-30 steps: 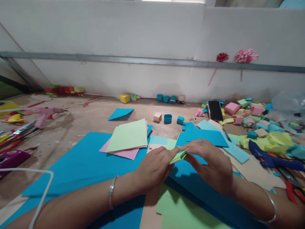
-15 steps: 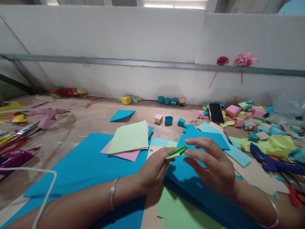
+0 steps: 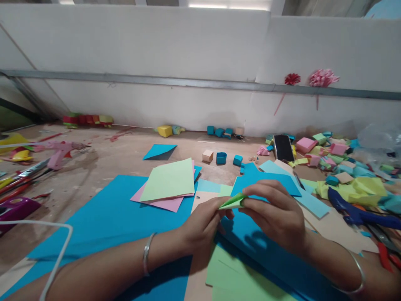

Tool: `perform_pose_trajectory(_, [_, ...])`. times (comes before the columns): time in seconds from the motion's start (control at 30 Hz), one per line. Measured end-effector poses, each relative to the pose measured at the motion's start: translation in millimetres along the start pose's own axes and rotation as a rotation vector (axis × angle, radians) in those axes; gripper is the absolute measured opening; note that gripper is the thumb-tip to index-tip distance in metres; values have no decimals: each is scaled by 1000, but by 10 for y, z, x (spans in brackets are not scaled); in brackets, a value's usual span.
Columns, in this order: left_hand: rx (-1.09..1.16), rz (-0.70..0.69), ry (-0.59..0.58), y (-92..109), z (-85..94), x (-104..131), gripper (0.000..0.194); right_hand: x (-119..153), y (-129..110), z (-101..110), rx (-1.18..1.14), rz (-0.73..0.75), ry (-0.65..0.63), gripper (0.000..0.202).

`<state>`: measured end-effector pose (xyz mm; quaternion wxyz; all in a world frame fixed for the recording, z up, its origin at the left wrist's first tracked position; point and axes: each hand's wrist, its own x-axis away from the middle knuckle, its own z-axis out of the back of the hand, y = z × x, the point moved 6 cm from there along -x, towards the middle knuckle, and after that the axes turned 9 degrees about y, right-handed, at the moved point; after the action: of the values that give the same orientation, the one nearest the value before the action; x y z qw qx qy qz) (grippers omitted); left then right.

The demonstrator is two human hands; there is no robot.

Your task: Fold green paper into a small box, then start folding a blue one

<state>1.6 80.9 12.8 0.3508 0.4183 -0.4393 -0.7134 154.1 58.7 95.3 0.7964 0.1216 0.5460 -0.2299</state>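
Note:
Between my hands is a small folded piece of light green paper [image 3: 232, 203], opened a little at its right end. My left hand [image 3: 205, 221] pinches its left end. The fingers of my right hand [image 3: 277, 209] are closed on its right end, one of them at the opening. Below lie large blue sheets [image 3: 269, 251] and light green sheets [image 3: 232, 276]. A stack topped by a light green square [image 3: 169, 179], with pink and blue paper under it, lies left of my hands on another blue sheet [image 3: 109, 209].
Several small paper cubes [image 3: 221, 158] stand behind my hands. A phone [image 3: 283, 147], a heap of paper cubes [image 3: 338, 150] and blue-handled pliers [image 3: 354, 209] are at the right. To the left are a pink glue gun [image 3: 61, 152], a purple tool [image 3: 19, 211] and a white cord [image 3: 64, 246].
My right hand has closed in from beside the green paper and now grips its right end. The paper's opening has shifted slightly. My left hand keeps its hold.

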Motion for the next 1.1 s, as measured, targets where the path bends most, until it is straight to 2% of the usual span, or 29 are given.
perform_pose_trajectory(0.13, [121,124,-28,-39,-27,-8,39,51,-121,62,153,252,40,13])
perform_pose_trajectory(0.23, [202,220,-38,-48,-40,-8,40,72,-155,68,179,350,3,12])
perform_pose_trajectory(0.3, [237,271,-56,-59,-54,1,40,58,-148,57,145,359,-33,11])
perform_pose_trajectory(0.4, [232,293,-72,-82,-66,16,39,-6,-85,43,68,261,-57,12])
perform_pose_trajectory(0.5, [154,240,-47,-94,-43,17,39,-47,-16,-23,14,139,-163,7])
perform_pose_trajectory(0.57, [45,168,-10,-86,-7,11,38,-50,-2,-48,-8,109,-219,5])
perform_pose_trajectory(0.67, [-172,-8,49,-22,61,-5,39,-49,-26,-30,-13,141,-218,3])
perform_pose_trajectory(0.77, [-335,-190,50,72,87,-13,39,-46,-30,-19,7,125,-202,3])
perform_pose_trajectory(0.83, [-367,-228,33,106,89,-20,38,-43,-30,-26,2,85,-195,4])
perform_pose_trajectory(0.97, [-309,-168,14,109,64,-21,36,-27,-44,-34,-51,-17,-135,9])
perform_pose_trajectory(1.1, [-120,36,16,-5,15,12,44,15,-8,-11,-7,-168,-28,8])
